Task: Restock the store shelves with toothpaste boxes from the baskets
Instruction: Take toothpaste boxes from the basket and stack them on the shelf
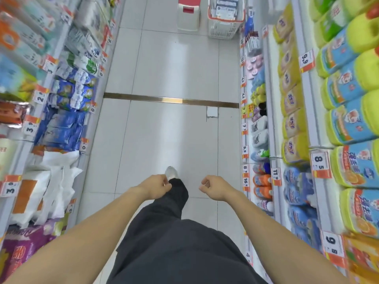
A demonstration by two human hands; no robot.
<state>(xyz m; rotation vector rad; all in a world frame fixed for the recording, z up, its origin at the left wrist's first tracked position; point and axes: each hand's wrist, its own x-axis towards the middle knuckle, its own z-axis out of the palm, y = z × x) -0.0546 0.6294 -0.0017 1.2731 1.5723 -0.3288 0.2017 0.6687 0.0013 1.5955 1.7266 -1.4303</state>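
A white basket [224,29] with an orange rim stands on the floor far down the aisle, at the top right, with boxes [226,7] stacked inside. My left hand [156,186] and my right hand [213,186] hang in front of me over the floor, far from the basket. Both have loosely curled fingers and hold nothing. No shelf of toothpaste is recognisable from here.
A white and red step stool [188,14] stands left of the basket. Shelves of tissue packs [61,128] line the left side; shelves of wipes and bottles [346,124] line the right. A tiled aisle [170,68] with a metal strip [170,100] runs between. My dark-trousered leg [176,193] steps forward.
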